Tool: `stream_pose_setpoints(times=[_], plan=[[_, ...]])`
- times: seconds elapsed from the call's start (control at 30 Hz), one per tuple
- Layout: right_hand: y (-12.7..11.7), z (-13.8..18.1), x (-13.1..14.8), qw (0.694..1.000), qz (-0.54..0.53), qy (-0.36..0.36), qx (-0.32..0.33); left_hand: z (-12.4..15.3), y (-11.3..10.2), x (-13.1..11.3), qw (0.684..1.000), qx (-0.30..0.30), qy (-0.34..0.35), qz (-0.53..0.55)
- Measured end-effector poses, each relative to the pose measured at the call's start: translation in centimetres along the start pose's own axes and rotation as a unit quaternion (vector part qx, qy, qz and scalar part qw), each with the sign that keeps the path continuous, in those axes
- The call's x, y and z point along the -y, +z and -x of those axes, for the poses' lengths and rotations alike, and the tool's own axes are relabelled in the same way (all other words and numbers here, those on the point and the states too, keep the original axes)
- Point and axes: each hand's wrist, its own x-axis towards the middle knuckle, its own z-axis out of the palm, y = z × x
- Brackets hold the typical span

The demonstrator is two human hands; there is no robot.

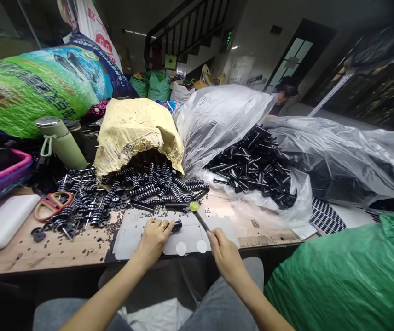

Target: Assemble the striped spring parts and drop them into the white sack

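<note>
My right hand (225, 252) is closed round the handle of a small hammer (202, 221), whose yellow-green face points up above the work surface. Beneath my left hand (154, 236), a short black cylindrical part (177, 225) sticks out past the fingers, which are closed on it. Both hands are over a pale flat board (131, 230) at the table's front edge. Two white round discs (181, 248) lie on its near side. Just behind the board rests a black tube (172, 206), close to a heap of black-and-white ridged rollers (164, 181).
A torn yellow sack (138, 124) spills the rollers. Clear plastic bags hold black tubular pieces (252, 165). Left are scissors (54, 205), a white box (5, 223) and a green flask (62, 142). A green sack (349, 276) stands right; a person (285, 99) is behind the bags.
</note>
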Motion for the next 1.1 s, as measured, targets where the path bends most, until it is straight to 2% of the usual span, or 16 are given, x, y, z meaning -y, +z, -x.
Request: stream_pose_setpoints(times=[0.07,0.17,0.23,0.37,0.43,0.53,0.63,0.7,0.77,0.83,0.9,1.0,1.1], plan=[[0.8,0.8,0.7,1.000,0.021,-0.003,-0.020,0.0,-0.1,-0.2,1.000,0.011,-0.010,-0.006],[1.4,1.3,0.8,0.995,0.100,-0.002,0.020,-0.1,-0.1,-0.9,0.999,0.025,-0.022,-0.015],[0.8,1.2,1.3,0.993,0.117,0.002,0.028,0.0,0.2,-1.8,0.999,0.025,-0.036,-0.017],[-0.9,1.3,4.7,0.999,0.034,-0.025,-0.030,0.2,1.1,-3.8,0.999,0.020,-0.047,0.001],[-0.3,1.5,6.5,0.998,0.004,-0.046,-0.040,0.4,1.5,-4.2,0.999,0.030,-0.034,0.011],[2.5,1.8,7.4,0.994,0.062,-0.087,0.028,0.8,2.3,-4.3,0.998,0.051,-0.029,0.014],[4.2,1.7,6.3,0.981,0.136,-0.091,0.103,1.0,2.8,-4.2,0.997,0.053,-0.045,0.016],[3.4,1.4,5.2,0.987,0.123,-0.061,0.086,0.7,2.6,-4.2,0.997,0.047,-0.055,0.026],[1.3,1.1,4.3,0.995,0.088,-0.032,0.038,0.2,2.2,-4.1,0.997,0.040,-0.060,0.040],[-1.0,0.8,4.2,0.998,0.060,-0.019,-0.007,-0.3,1.9,-3.9,0.996,0.033,-0.059,0.053],[-2.3,0.3,5.0,0.998,0.043,-0.022,-0.033,-0.8,2.0,-3.7,0.996,0.030,-0.050,0.064],[-1.4,-0.9,6.9,0.997,0.040,-0.051,-0.048,-1.1,2.4,-3.5,0.996,0.045,-0.040,0.065],[1.4,-2.5,8.1,0.990,0.115,-0.078,0.004,-1.0,2.7,-3.5,0.997,0.051,-0.028,0.054]])
